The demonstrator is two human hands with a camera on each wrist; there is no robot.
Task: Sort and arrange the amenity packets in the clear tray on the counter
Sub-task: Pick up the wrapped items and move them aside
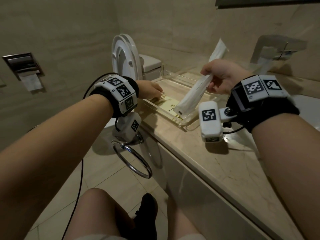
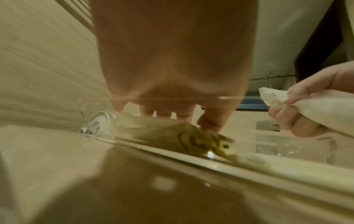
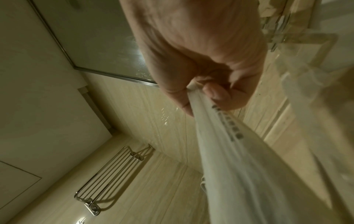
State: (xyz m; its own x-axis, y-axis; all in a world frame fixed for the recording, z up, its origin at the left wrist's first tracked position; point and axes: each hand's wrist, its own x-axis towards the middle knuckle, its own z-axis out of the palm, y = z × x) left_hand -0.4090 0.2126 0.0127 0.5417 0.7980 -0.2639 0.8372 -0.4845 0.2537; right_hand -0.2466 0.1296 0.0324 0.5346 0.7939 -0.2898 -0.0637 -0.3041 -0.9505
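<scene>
A clear tray (image 1: 164,113) lies on the beige counter (image 1: 216,163) with flat yellow-green packets (image 1: 170,105) along its near left side. My left hand (image 1: 150,90) reaches into the tray, its outstretched fingertips resting on those yellow-green packets (image 2: 172,136). My right hand (image 1: 221,75) hovers above the tray and grips a long white packet (image 1: 192,96), which slants down so that its lower end sits over the tray's near corner. Another white strip (image 1: 218,49) rises beyond that hand; whether it is held is unclear. The right wrist view shows thumb and fingers clamped on the white packet (image 3: 239,166).
A toilet (image 1: 124,56) with its lid up stands just left of the counter's end. A chrome towel ring (image 1: 133,158) hangs under the counter edge. A faucet (image 1: 277,49) sits at the back right. A paper holder (image 1: 24,66) is on the left wall.
</scene>
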